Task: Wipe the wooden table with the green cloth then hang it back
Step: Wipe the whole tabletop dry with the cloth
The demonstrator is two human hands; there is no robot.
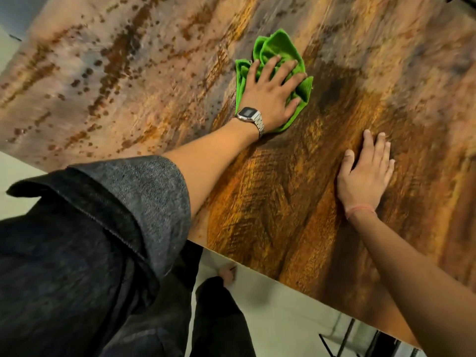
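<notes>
The wiping is under way and the hanging-up has not begun. The green cloth (277,73) lies bunched on the wooden surface (128,81), well in from the near edge and roughly midway across what shows of it. The left hand (271,90) lies flat on top of the cloth, its fingers (292,65) spread wide and pressing down rather than curled around the fabric; a metal wristwatch (251,117) sits on that wrist, and a dark denim sleeve (144,181) is rolled back above the forearm. The right hand (365,173) holds nothing: it lies palm down on the bare wood nearer the near edge, apart from the cloth, fingers loosely spread, apparently as a brace. A thin pinkish band (360,210) circles that wrist.

How much of the top has been covered is hard to judge. The wood's mottled grain, with dark flecks toward the far left corner, could be pattern or dirt, and the blur does not settle it. No wet trail or clean track shows. I would judge the task to be in its first half: some wiping likely remains, particularly toward the far left, and then the cloth must be lifted and hung back. No hook or rail for it is visible here.
</notes>
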